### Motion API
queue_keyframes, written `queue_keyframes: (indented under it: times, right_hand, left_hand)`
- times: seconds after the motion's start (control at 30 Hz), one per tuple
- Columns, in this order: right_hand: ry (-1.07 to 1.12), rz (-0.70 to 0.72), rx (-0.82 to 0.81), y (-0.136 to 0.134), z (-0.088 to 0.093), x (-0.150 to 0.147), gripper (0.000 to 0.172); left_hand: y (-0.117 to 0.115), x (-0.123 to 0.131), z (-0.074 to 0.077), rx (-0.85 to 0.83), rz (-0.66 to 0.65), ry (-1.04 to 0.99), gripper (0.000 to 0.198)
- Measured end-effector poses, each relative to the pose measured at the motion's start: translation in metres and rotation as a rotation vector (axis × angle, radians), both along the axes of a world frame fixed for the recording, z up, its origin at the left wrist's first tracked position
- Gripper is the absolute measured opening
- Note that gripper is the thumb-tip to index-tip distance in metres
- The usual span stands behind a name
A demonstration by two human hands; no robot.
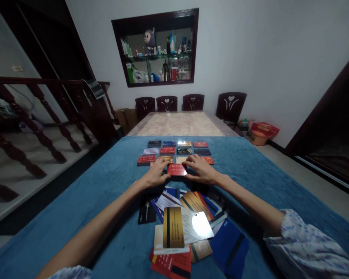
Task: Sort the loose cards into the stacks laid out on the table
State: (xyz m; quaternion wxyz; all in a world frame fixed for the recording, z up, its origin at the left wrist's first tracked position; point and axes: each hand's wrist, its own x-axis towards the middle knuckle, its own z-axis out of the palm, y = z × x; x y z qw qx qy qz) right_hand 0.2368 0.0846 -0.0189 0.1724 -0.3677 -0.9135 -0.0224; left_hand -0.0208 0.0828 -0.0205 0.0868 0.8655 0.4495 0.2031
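Note:
A red card (177, 169) is held between my two hands, face up, just in front of several rows of cards. My left hand (157, 172) grips its left edge, thumb at the near corner and fingers at the far one. At the right edge, my right hand (201, 170) pinches it the same way. Beyond lie neat stacks, among them a red stack (146, 159), a black stack (184, 151) and a dark blue stack (202, 152). My fingers partly cover the nearest row. Between my forearms spreads a loose pile with a gold card (173, 228) on top.
A blue cloth (113, 182) covers the near part of the table, and a pale patterned top (180, 123) shows beyond it. Dark chairs (231, 106) stand around the far end. A wooden railing (40, 131) runs along the left. An orange bucket (258, 137) sits on the floor at right.

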Motion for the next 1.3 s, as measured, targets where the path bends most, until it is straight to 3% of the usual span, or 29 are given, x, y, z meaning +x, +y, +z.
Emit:
queue_keyframes:
  times: [0.33, 0.5, 0.8, 1.0, 1.3]
  right_hand:
    - [0.037, 0.014, -0.064, 0.039, 0.007, -0.011, 0.041]
    - [0.038, 0.06, -0.065, 0.065, 0.01, -0.017, 0.039]
    - [-0.081, -0.007, -0.1, 0.094, 0.032, -0.033, 0.035]
    - [-0.153, -0.103, -0.154, 0.106, 0.04, -0.046, 0.032]
    - [-0.224, -0.159, -0.199, 0.129, 0.039, -0.058, 0.036]
  left_hand:
    - [0.033, -0.012, 0.012, -0.015, 0.004, 0.023, 0.046]
    - [0.051, -0.016, 0.021, -0.04, 0.07, 0.091, 0.044]
    - [0.075, -0.015, 0.044, -0.076, 0.149, 0.283, 0.054]
    - [0.095, -0.016, 0.046, -0.094, 0.192, 0.326, 0.054]
    - [0.121, -0.015, 0.039, -0.122, 0.222, 0.346, 0.054]
